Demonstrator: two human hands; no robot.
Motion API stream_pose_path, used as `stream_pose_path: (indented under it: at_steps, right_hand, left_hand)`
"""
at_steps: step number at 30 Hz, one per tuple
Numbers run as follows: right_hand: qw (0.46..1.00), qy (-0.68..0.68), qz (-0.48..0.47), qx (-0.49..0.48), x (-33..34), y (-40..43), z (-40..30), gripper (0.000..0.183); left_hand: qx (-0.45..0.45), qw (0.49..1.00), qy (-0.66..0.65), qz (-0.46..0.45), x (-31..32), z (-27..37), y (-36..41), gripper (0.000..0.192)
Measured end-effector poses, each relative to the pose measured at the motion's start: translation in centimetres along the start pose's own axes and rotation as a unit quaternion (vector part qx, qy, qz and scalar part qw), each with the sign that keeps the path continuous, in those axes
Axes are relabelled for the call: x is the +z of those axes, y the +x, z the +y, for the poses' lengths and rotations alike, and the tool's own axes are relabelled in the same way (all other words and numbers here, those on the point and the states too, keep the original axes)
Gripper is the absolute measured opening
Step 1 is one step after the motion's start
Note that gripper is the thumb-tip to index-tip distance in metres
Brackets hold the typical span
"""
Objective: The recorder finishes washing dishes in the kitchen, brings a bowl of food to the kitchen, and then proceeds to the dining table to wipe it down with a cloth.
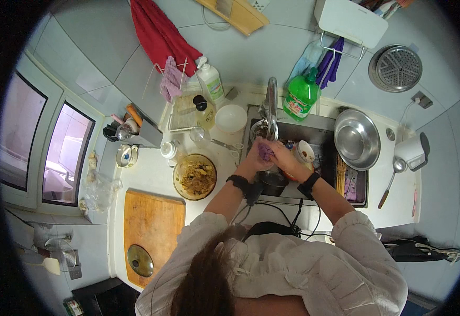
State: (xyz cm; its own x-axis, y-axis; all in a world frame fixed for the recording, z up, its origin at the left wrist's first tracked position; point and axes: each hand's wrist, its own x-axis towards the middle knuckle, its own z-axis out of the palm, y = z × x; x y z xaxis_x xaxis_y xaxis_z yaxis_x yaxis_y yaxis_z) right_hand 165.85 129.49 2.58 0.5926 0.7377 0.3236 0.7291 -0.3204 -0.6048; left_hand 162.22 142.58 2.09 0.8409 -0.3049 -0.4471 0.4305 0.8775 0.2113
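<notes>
Both of my hands meet over the left part of the steel sink (305, 126), just below the end of the chrome faucet (272, 106). Between them is a bunched purple cloth (266, 151). My left hand (258, 155) is closed around it from the left, and my right hand (284, 156) presses on it from the right. Right beside my right hand, a white bowl (305, 151) with brown residue lies tilted in the sink. A dark pot (272, 182) stands under my wrists. Whether water is running cannot be told.
A glass bowl of food (195, 177), scissors (226, 145) and a white bowl (231, 118) stand left of the sink. A large steel basin (357, 139) rests over its right side. Behind stands a green detergent bottle (302, 96). A wooden cutting board (155, 233) with a glass lid (140, 260) lies lower left.
</notes>
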Motion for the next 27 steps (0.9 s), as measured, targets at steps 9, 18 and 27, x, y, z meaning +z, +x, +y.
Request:
stream_pose_path:
  at_steps: [9,18,27]
  right_hand:
    - [0.978,0.016,0.02,0.205,2.2,0.3,-1.8,0.022]
    - [0.994,0.079,0.054,0.053,2.0,0.3,1.1,0.024]
    - [0.988,-0.136,0.011,0.074,-3.8,4.5,7.3,0.036]
  left_hand:
    - [0.178,0.974,0.134,0.038,-7.5,-2.6,6.6,0.022]
    - [0.071,0.99,0.064,0.107,-2.2,-0.7,1.8,0.021]
    - [0.378,0.668,0.622,0.156,-1.9,0.9,-0.8,0.038]
